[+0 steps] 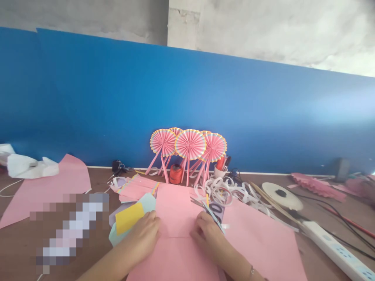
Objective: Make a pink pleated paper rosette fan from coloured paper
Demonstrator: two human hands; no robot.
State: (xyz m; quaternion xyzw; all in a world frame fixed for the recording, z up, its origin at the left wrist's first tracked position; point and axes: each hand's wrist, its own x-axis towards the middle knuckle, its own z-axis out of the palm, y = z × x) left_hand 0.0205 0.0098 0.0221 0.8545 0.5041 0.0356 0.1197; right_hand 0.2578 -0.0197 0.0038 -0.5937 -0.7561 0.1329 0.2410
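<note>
In front of me lies a sheet of pink paper [175, 253] with a crosswise crease. My left hand [148, 232] is at its left edge, fingers curled and closed on the paper. At the right edge my right hand [205, 231] has its fingers bent in, with thumb and forefinger on the paper near the crease. Scissors [209, 210] lie just beyond the right hand, partly over a purple item. Beside the left hand are a yellow paper piece [129, 217] and light blue paper [149, 201]. The undersides of both hands are hidden.
Pink pleated paper fans [190, 144] stand at the back around a red spool [176, 174]. Curled white strips [222, 189] lie right of them. Another pink sheet [263, 234], a white lid [281, 195] and a power strip [336, 246] are on the right. A blue panel [117, 97] rises behind.
</note>
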